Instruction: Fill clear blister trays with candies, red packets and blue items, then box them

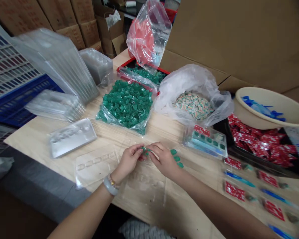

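Over the front of the wooden table, my left hand (pixel 130 160) pinches small green pieces (pixel 146 152) between thumb and fingers. My right hand (pixel 163 158) meets it from the right, its fingertips closed on the same green pieces. Just right of my right hand, several green pieces (pixel 177 158) lie in a short row. A clear plastic tray (pixel 96 165) with a row of moulded hollows lies flat left of my left hand. Beyond both hands sits a large clear bag of green pieces (pixel 128 104).
Stacked clear trays (pixel 62 63) and a blue crate (pixel 25 99) stand left. Behind are a red-rimmed tray (pixel 123 66) and a white bag (pixel 196 78). At right are a filled clear box (pixel 205 141), a cream basin (pixel 271 114), red packets (pixel 264 141) and laid-out sets.
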The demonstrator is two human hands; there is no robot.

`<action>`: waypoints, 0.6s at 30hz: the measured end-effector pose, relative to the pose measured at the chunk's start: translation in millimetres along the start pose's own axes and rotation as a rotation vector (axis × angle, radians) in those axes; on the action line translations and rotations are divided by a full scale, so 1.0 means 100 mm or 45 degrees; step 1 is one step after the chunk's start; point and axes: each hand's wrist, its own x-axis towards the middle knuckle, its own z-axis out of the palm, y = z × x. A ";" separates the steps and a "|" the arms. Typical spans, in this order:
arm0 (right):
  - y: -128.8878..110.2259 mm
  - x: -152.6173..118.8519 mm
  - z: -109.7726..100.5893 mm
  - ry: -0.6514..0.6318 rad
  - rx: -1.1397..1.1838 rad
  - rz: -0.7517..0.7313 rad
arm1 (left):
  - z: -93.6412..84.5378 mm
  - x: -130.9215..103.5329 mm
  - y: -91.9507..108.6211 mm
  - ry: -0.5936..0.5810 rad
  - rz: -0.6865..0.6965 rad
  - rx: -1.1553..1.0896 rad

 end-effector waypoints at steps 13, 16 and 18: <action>0.12 0.10 0.03 0.187 0.521 0.239 | 0.12 0.07 0.15 -0.088 0.094 0.149; 0.21 0.12 0.00 0.222 0.396 0.329 | 0.01 0.05 0.18 0.055 0.367 0.626; 0.26 0.14 -0.02 0.138 0.265 0.341 | 0.00 0.01 0.13 0.054 0.518 0.972</action>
